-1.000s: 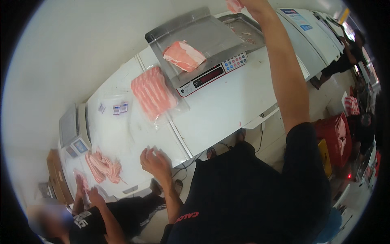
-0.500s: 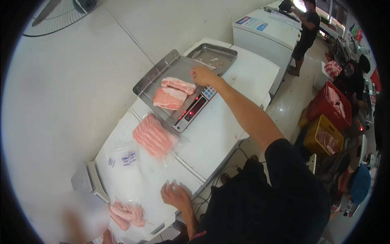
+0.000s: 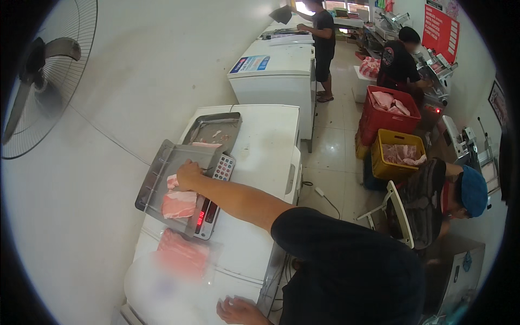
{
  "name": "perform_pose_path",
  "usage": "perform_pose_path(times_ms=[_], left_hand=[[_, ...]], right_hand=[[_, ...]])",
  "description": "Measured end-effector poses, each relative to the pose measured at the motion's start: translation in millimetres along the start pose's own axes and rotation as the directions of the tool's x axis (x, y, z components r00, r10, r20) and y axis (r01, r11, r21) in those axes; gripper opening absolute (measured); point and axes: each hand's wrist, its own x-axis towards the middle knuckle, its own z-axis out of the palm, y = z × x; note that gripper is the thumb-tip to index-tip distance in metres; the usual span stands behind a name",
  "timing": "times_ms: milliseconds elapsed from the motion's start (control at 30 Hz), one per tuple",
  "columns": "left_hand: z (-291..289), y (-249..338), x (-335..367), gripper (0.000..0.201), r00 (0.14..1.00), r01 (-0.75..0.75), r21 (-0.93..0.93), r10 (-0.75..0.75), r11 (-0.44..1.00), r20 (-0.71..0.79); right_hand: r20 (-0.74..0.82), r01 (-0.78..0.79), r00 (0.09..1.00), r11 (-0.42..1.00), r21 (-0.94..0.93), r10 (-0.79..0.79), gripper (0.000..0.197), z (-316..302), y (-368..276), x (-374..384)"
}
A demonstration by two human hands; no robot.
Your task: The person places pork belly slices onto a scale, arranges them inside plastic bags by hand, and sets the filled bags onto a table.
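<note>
My right hand (image 3: 188,176), its arm stretched across from the right, is closed at a smaller strip of pork belly (image 3: 172,182) and hides part of it. Just below lies a wider pork belly slab (image 3: 179,205). Both rest in a metal tray (image 3: 157,169) on a digital scale (image 3: 206,219) with a lit red display and a keypad. My left hand (image 3: 238,311) lies on the white worktop near the lower edge, fingers apart, holding nothing. Between the hands is a clear pack of sliced pork (image 3: 187,253), partly smeared by a pale blur.
A second metal tray (image 3: 233,127) with meat scraps sits behind the scale. Beyond stands a white chest freezer (image 3: 271,84). On the right are a red crate (image 3: 398,120) and a yellow crate (image 3: 398,168) of meat, a chair (image 3: 402,216) and several people. A wall fan (image 3: 43,76) hangs left.
The view has swung, showing more of the room and hiding the loose meat at lower left. My right hand has moved from beside the smaller pork strip onto it. My left hand stays on the worktop.
</note>
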Motion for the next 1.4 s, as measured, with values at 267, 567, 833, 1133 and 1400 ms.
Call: perform_pose_path(times_ms=[267,567,833,1133,1400], left_hand=[[6,-3,3,0.031,1.0,-0.004,0.028,0.005,1.0,-0.024],[2,0,4,0.026,0.994,-0.094,-0.021,0.092,0.995,-0.063],[25,-20,-2,0.028,0.987,-0.159,-0.035,0.158,0.987,-0.031],[11,38,14,0.032,0.957,-0.188,-0.496,0.272,0.848,0.102],[84,223,45,0.035,0.518,-0.514,-0.752,0.848,0.414,0.113]], right_hand=[[0.351,0.177,0.889,0.928,0.327,-0.293,0.045,-30,8,33],[-0.151,0.341,0.846,0.3,0.891,-0.511,0.048,-50,-38,48],[-0.114,0.537,0.842,0.84,0.077,-0.528,0.04,-57,50,-40],[-0.218,0.176,0.974,0.808,0.562,-0.061,0.014,-105,244,-344],[0.607,-0.693,0.524,0.713,-0.103,0.597,0.068,-113,428,-668]])
